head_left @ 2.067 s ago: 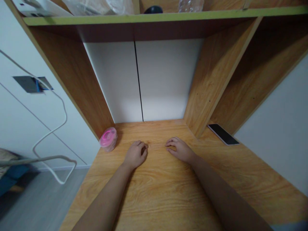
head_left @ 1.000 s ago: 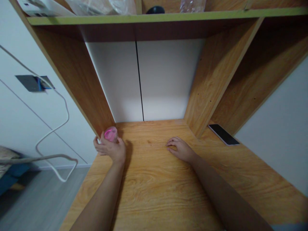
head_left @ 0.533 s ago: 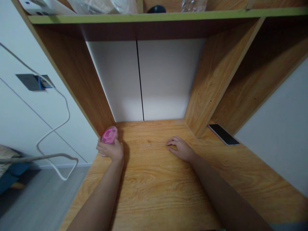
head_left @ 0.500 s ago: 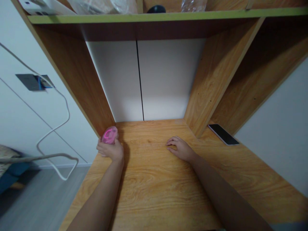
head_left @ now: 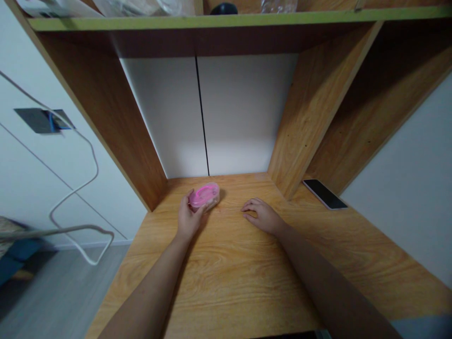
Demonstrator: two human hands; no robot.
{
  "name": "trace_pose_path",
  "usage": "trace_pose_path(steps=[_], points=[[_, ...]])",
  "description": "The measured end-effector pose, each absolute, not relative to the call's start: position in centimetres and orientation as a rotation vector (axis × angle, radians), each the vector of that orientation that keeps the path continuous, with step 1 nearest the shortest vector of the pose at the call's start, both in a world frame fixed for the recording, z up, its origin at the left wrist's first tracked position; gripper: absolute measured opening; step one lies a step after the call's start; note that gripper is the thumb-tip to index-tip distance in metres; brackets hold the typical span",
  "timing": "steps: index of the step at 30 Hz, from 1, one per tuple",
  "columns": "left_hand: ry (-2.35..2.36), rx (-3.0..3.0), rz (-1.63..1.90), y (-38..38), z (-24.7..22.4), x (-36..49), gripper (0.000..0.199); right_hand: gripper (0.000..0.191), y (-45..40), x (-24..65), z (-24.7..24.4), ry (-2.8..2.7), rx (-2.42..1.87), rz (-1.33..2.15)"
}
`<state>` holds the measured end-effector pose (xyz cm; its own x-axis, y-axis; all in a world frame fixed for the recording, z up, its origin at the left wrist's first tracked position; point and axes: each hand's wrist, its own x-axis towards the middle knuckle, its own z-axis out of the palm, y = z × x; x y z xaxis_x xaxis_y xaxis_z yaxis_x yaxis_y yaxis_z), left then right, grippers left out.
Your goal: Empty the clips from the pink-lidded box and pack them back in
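Observation:
A small clear container with a pink lid (head_left: 205, 194) is near the back of the wooden desk, left of centre. My left hand (head_left: 189, 214) grips it from the left and front, thumb on the near side and fingers around the far left. The container is slightly tilted; what it holds is too blurred to name. To the right, my right hand (head_left: 262, 215) rests on the desk with fingers slightly curled, thumb apart from them and nothing between.
A dark phone (head_left: 325, 194) lies on the desk at right, beside an upright wooden panel (head_left: 307, 113). Overhead, a green-edged shelf (head_left: 197, 22) holds plastic bags and a black object. A white cable (head_left: 93, 160) hangs at left.
My left hand has carried the pink-lidded container rightward, away from the left panel towards the middle of the desk. My right hand has stayed nearly still. The view has shifted slightly.

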<state>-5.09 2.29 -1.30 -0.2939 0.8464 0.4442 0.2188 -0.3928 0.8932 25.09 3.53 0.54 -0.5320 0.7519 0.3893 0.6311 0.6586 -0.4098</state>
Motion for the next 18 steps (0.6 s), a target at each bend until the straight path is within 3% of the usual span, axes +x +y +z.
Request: trace_pose_path(steps=[10, 14, 18], points=[[1.167, 1.72, 1.361, 1.1, -1.5, -3.2, 0.08, 0.068, 1.6, 23.5, 2.4, -2.188, -1.007, 0.312], [1.165, 1.825, 1.331, 0.6, -1.1, -2.8, 0.077, 0.073, 1.0, 22.6, 2.9, -2.217, -0.92, 0.192], [1.117, 1.91, 1.301, 0.2, -0.8, -2.6, 0.075, 0.065, 0.8, 21.8, 2.9, -2.256, -0.862, 0.018]])
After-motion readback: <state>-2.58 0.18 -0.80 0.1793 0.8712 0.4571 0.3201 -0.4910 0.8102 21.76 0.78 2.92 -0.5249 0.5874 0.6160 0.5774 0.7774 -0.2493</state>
